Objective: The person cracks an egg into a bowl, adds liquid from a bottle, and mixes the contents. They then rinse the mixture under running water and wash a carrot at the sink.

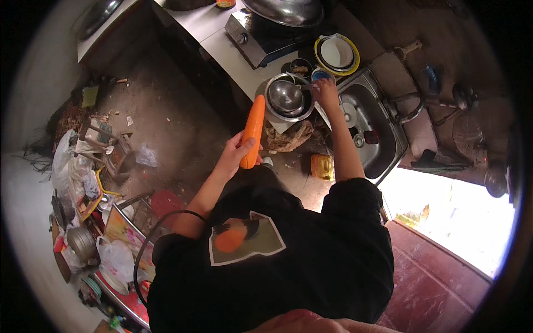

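Note:
A thick orange carrot, smooth along its side, points up and away in my left hand. The fingers of that hand wrap round its lower end. My right hand reaches to the counter beside the sink, its fingers bent down and partly hidden. Just beyond them is a small blue dish. To the left, a round metal ladle lies in a metal basin, and its handle runs toward my right hand. Whether the fingers grip that handle I cannot make out.
A metal sink lies right of my right hand. Yellow-rimmed stacked bowls and a gas stove stand farther back. Below the counter are a crumpled brown bag and a yellow container. A small wooden stool stands left.

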### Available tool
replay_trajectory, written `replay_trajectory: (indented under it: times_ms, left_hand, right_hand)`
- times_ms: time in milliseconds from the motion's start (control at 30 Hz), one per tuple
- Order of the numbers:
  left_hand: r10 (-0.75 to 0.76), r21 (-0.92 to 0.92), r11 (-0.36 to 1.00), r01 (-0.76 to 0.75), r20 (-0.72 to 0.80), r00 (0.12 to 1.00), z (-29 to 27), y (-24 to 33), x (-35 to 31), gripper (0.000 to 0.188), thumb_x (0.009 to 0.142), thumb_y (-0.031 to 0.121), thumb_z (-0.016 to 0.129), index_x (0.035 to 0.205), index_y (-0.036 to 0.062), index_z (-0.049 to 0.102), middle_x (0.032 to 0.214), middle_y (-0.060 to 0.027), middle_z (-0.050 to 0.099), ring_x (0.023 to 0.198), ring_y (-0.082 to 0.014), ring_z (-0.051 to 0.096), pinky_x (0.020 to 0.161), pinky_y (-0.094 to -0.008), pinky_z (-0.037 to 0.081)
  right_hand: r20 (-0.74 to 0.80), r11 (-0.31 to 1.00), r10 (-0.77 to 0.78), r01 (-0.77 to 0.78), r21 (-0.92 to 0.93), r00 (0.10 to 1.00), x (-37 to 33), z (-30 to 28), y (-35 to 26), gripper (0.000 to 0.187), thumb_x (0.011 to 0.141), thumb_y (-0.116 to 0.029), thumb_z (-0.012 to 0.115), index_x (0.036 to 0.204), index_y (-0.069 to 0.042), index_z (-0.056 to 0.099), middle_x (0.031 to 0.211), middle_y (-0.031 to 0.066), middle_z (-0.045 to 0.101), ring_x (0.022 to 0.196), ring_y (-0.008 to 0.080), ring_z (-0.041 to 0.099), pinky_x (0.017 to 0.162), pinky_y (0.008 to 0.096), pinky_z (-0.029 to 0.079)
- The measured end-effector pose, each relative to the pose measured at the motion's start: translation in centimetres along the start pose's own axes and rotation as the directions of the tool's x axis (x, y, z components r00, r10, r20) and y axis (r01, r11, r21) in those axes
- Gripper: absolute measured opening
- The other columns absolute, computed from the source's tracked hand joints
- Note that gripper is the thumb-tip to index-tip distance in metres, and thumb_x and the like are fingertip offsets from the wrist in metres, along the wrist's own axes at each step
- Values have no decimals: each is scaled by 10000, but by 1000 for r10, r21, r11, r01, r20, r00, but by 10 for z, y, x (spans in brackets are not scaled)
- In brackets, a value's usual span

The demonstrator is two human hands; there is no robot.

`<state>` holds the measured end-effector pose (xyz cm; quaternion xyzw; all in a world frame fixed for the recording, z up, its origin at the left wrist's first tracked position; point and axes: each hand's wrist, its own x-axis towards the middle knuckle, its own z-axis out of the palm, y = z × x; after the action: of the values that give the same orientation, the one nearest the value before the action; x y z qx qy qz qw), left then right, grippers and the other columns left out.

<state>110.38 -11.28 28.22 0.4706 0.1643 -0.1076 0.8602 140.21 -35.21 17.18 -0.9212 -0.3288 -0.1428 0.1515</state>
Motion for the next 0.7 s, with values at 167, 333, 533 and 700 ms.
replay_trajectory:
  times_ms: [167, 333, 533, 700]
  left_hand:
    - [6, 26, 1000, -4, -67, 998, 8, -2, 22, 443, 922, 298, 609, 1235, 32, 442, 916, -97, 602, 690, -184, 651, 647, -314, 564]
    - [72, 31, 997, -70, -90, 993, 7, -3, 28, 469, 908, 208, 620, 1287, 63, 384, 995, -93, 587, 780, -186, 651, 704, -337, 562]
    - [115, 27, 993, -113, -92, 989, 4, -4, 28, 527, 882, 111, 624, 1313, 90, 322, 997, -83, 559, 803, -194, 636, 729, -351, 547]
    - [128, 10, 992, -128, -33, 991, 2, -1, 25, 537, 882, 93, 621, 1316, 97, 303, 982, -79, 540, 788, -196, 616, 718, -366, 526]
  right_hand:
    - [230, 999, 46, -41, -26, 972, 33, 24, 31, 202, 754, -234, 683, 904, -104, 724, 908, 113, 681, 980, 315, 571, 890, 456, 431]
    - [460, 984, 54, 33, -178, 886, 39, 43, 39, 119, 703, -197, 701, 808, -154, 737, 875, 100, 678, 1015, 304, 571, 880, 481, 397]
    - [493, 986, 100, -22, -162, 864, 36, 53, 46, 81, 725, -184, 667, 772, -159, 728, 874, 85, 678, 998, 305, 580, 847, 478, 413]
    - [525, 979, 167, -75, -191, 834, 27, 56, 48, 105, 736, -207, 669, 818, -165, 721, 911, 93, 674, 1002, 307, 582, 868, 493, 421]
